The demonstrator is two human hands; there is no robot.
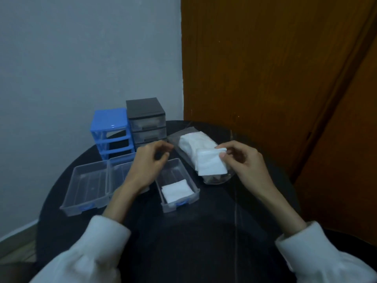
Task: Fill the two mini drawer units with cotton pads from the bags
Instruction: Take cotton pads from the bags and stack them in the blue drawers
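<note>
White cotton pads are pinched as a small square stack between the thumb and fingertips of the right hand, which is closed on one corner of the stack and holds it just above the open end of the clear bag. More pads are seen inside this bag, which lies on the dark round table with its long axis running from the far left to the near right. The left hand is held loosely curled with thumb and forefinger close together, and nothing can be seen in its grip. It hovers over the gap between the middle drawer and the right drawer. In the right drawer, one pile of pads is already laid at the near end, by the blue handle, while its far half is bare. This drawer lies to the left of the held stack and nearer to the person, and its long axis points roughly away from the person. The right hand is judged to be the nearer one for the placing, with a short move left and down to the bare far half. The left drawer is empty, the blue unit stands without drawers, and the black unit is closed beside it.
</note>
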